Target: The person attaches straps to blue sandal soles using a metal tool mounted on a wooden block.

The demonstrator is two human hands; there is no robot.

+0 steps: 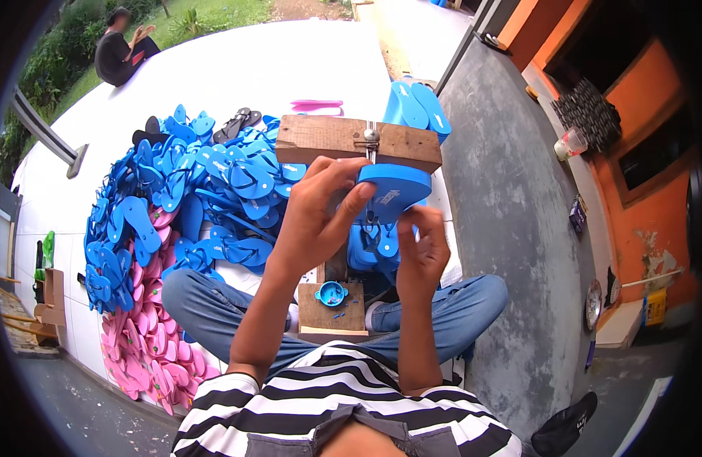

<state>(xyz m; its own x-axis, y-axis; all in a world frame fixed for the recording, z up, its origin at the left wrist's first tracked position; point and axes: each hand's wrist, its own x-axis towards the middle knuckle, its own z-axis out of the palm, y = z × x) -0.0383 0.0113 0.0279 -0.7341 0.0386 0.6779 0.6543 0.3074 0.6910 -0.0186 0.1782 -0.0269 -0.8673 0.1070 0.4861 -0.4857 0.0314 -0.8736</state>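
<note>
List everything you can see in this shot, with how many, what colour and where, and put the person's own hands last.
blue sandal sole: one, blue, held against the wooden block, both hands on it
wooden block: one, brown, with a metal fitting, just above the hands
blue sandals: a large heap, too many to count, on the white floor to the left
pink sandals: a heap, pink, at the lower left beside the blue ones
black sandals: a few, black, at the far edge of the heap
small bowl: one, blue, on a wooden board between the knees
seated person: one, dark clothes, far upper left
clear cup: one, right, on the grey floor
left hand: grips the sole from the left
right hand: pinches at the sole's underside
</note>
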